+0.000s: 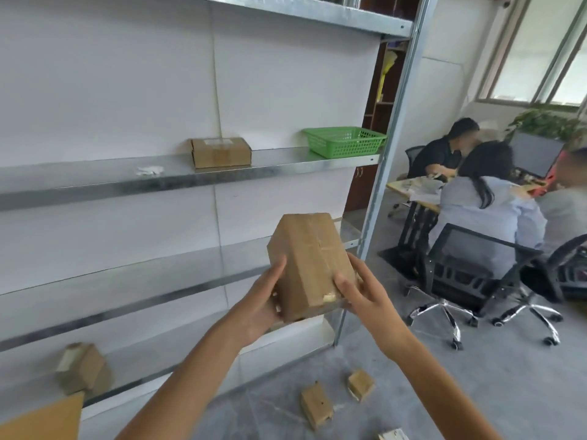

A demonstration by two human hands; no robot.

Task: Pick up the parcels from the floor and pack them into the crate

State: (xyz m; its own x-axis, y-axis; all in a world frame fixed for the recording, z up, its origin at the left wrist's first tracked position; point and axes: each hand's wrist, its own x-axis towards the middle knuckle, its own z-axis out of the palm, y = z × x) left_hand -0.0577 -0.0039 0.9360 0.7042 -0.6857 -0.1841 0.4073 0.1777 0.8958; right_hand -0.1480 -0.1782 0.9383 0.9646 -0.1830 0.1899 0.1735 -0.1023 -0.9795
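A taped brown cardboard parcel [309,263] is held up in front of the metal shelving, tilted with its far end raised. My left hand [262,300] grips its lower left side, thumb lying on the top face. My right hand [360,290] grips its lower right side. Two small parcels [317,404] [360,383] lie on the grey floor below, and the corner of a third [392,435] shows at the bottom edge. A green plastic crate [344,141] stands on the upper shelf to the right.
Another cardboard box [220,152] and a crumpled white scrap [149,170] sit on the same shelf [127,182]. A parcel [82,366] leans on the lowest shelf at left. Cardboard [44,420] fills the bottom-left corner. People sit on office chairs [460,274] at a desk to the right.
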